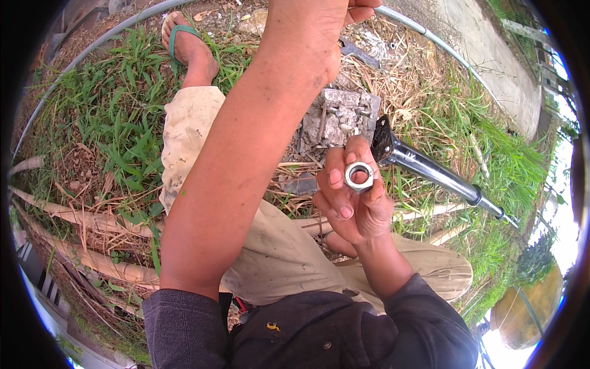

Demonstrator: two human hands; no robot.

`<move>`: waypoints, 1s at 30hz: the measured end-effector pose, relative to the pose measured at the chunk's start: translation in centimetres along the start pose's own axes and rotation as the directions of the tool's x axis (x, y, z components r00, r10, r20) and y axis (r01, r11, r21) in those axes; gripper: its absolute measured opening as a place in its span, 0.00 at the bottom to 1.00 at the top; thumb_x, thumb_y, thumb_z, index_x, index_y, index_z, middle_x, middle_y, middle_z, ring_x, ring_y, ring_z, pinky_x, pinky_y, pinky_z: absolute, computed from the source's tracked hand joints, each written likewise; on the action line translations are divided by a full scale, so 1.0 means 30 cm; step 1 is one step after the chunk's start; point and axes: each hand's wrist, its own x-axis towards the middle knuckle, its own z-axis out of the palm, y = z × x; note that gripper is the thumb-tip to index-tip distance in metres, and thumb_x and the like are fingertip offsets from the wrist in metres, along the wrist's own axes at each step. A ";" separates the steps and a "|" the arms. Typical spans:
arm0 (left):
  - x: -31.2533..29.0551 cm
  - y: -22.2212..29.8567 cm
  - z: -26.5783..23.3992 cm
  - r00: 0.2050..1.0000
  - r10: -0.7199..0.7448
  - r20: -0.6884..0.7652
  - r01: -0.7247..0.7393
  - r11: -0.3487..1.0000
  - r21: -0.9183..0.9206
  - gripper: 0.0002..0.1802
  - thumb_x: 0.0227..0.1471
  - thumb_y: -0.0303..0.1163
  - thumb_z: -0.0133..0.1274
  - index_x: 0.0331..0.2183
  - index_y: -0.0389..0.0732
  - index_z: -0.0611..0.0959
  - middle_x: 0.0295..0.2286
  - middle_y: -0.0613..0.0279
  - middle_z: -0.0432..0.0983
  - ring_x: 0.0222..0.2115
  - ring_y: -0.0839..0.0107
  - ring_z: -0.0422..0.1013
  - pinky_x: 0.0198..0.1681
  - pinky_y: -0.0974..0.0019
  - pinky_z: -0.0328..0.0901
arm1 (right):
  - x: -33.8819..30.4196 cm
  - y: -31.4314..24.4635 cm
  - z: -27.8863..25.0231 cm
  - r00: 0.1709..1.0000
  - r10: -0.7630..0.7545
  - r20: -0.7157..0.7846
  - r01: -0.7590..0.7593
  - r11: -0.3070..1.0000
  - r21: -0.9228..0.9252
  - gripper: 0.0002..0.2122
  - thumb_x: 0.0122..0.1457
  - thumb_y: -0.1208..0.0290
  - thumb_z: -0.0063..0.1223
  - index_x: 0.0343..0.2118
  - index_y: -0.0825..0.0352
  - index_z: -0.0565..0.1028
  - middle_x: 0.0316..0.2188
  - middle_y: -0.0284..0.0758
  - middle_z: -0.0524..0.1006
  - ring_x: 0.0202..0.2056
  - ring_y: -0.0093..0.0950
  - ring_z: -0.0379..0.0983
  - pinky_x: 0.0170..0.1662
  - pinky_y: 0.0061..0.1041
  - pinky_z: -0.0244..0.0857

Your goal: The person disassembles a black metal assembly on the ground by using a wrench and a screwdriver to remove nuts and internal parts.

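My right hand [359, 203] is closed on a silver hex nut [359, 177], pinched at its edge with the hole facing up toward me. My left arm reaches across to the top edge, where most of my left hand [359, 8] is cut off; only some finger shows, and what it holds cannot be seen. Between the arms, beyond the nut, is a rough grey concrete block [345, 117] with metal bolts standing out of it. Just right of the block lies a glossy black metal pole [433, 167], its flanged base plate [382, 140] toward the block.
My sandalled left foot [189, 44] rests on the grass at the far left. A grey pipe [424, 31] curves along the far side, with a concrete path [491, 61] beyond it. Bamboo poles [98, 261] lie crosswise near my legs. A flat dark metal piece [359, 53] lies past the block.
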 end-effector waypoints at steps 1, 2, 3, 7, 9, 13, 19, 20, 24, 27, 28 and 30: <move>-0.010 -0.005 -0.003 0.999 0.042 0.020 -0.042 0.999 -0.009 0.13 0.64 0.32 0.47 0.42 0.33 0.80 0.33 0.58 0.80 0.33 0.72 0.75 0.39 0.69 0.70 | 0.000 0.000 0.005 1.000 -0.008 -0.011 0.008 1.000 -0.004 0.20 0.57 0.62 0.70 0.45 0.61 0.70 0.40 0.41 0.77 0.21 0.17 0.66 0.24 0.17 0.59; -0.030 -0.013 -0.008 0.996 0.085 0.039 -0.084 0.996 -0.020 0.13 0.64 0.32 0.47 0.43 0.33 0.80 0.33 0.58 0.80 0.33 0.72 0.75 0.39 0.69 0.70 | 0.001 -0.001 0.009 1.000 -0.012 -0.021 0.011 1.000 -0.005 0.20 0.57 0.63 0.70 0.45 0.61 0.69 0.41 0.42 0.76 0.21 0.17 0.66 0.24 0.17 0.59; -0.036 -0.011 -0.005 0.996 0.087 0.035 -0.087 0.996 -0.017 0.13 0.64 0.32 0.47 0.42 0.33 0.80 0.33 0.58 0.80 0.33 0.72 0.75 0.39 0.69 0.70 | 0.002 -0.001 0.012 0.999 -0.015 -0.030 0.014 1.000 -0.007 0.20 0.57 0.64 0.70 0.45 0.61 0.69 0.41 0.42 0.76 0.21 0.17 0.66 0.24 0.17 0.59; -0.044 0.009 0.014 0.998 0.055 0.003 -0.055 0.998 0.003 0.13 0.64 0.32 0.47 0.42 0.33 0.80 0.34 0.58 0.80 0.33 0.72 0.75 0.40 0.68 0.70 | 0.004 -0.001 0.007 0.998 -0.046 -0.032 0.044 0.997 -0.059 0.20 0.56 0.67 0.70 0.45 0.60 0.68 0.42 0.44 0.75 0.22 0.17 0.66 0.24 0.16 0.60; -0.048 -0.009 -0.004 0.992 0.113 0.049 -0.113 0.994 -0.014 0.13 0.64 0.33 0.48 0.42 0.33 0.80 0.34 0.58 0.80 0.33 0.72 0.74 0.40 0.68 0.70 | 0.005 -0.001 0.017 0.997 -0.064 -0.039 0.060 0.993 -0.103 0.21 0.56 0.68 0.70 0.45 0.60 0.68 0.42 0.44 0.75 0.23 0.17 0.67 0.24 0.16 0.60; -0.052 -0.009 -0.006 0.990 0.127 0.065 -0.126 0.992 -0.013 0.13 0.65 0.33 0.47 0.42 0.34 0.80 0.34 0.58 0.80 0.33 0.71 0.74 0.40 0.68 0.70 | 0.000 -0.009 0.027 0.997 -0.065 -0.050 0.058 0.989 -0.137 0.21 0.55 0.70 0.71 0.45 0.59 0.68 0.42 0.43 0.75 0.25 0.17 0.69 0.25 0.17 0.64; -0.028 0.039 0.022 0.997 -0.044 -0.056 0.045 0.999 0.010 0.12 0.64 0.32 0.47 0.41 0.34 0.80 0.33 0.58 0.80 0.32 0.71 0.74 0.39 0.68 0.70 | 0.019 -0.101 -0.066 0.891 -0.414 -0.186 0.049 0.495 -0.868 0.16 0.55 0.75 0.69 0.45 0.62 0.76 0.35 0.36 0.80 0.27 0.17 0.73 0.30 0.20 0.67; -0.031 0.001 -0.003 0.999 0.038 0.005 -0.038 0.999 -0.023 0.12 0.64 0.32 0.47 0.41 0.34 0.80 0.33 0.58 0.80 0.32 0.71 0.74 0.38 0.68 0.70 | 0.011 -0.128 -0.121 0.877 -0.417 -0.239 -0.101 0.328 -0.939 0.15 0.55 0.76 0.69 0.44 0.63 0.77 0.35 0.35 0.81 0.26 0.17 0.73 0.30 0.20 0.67; -0.025 -0.023 -0.019 0.989 0.120 0.084 -0.113 0.990 -0.087 0.12 0.63 0.31 0.47 0.40 0.33 0.80 0.32 0.58 0.80 0.31 0.71 0.75 0.36 0.69 0.70 | -0.039 -0.111 -0.307 0.861 -0.463 -0.212 -0.324 -0.176 -0.929 0.12 0.53 0.77 0.68 0.41 0.66 0.80 0.34 0.34 0.81 0.22 0.21 0.73 0.28 0.24 0.66; -0.037 0.011 0.008 0.999 0.037 0.007 -0.037 0.998 -0.058 0.12 0.63 0.31 0.46 0.40 0.33 0.80 0.32 0.57 0.81 0.31 0.71 0.75 0.36 0.69 0.70 | -0.067 -0.049 -0.411 0.873 -0.454 -0.176 -0.343 -0.317 -0.884 0.13 0.53 0.74 0.67 0.42 0.64 0.79 0.34 0.35 0.80 0.23 0.28 0.74 0.29 0.31 0.67; -0.039 0.016 0.014 1.000 0.015 -0.015 -0.016 0.999 -0.051 0.12 0.63 0.31 0.46 0.40 0.33 0.80 0.32 0.57 0.81 0.31 0.71 0.75 0.36 0.69 0.70 | -0.069 -0.033 -0.433 0.869 -0.455 -0.197 -0.376 -0.346 -0.859 0.13 0.53 0.72 0.67 0.42 0.64 0.79 0.34 0.35 0.80 0.23 0.29 0.75 0.30 0.33 0.68; -0.036 0.025 0.011 1.000 -0.004 -0.027 0.003 0.999 -0.044 0.12 0.62 0.30 0.47 0.40 0.33 0.80 0.32 0.56 0.81 0.30 0.71 0.75 0.35 0.69 0.70 | -0.072 -0.010 -0.462 0.858 -0.445 -0.256 -0.447 -0.401 -0.800 0.12 0.55 0.69 0.66 0.42 0.62 0.79 0.36 0.34 0.80 0.27 0.32 0.77 0.33 0.36 0.69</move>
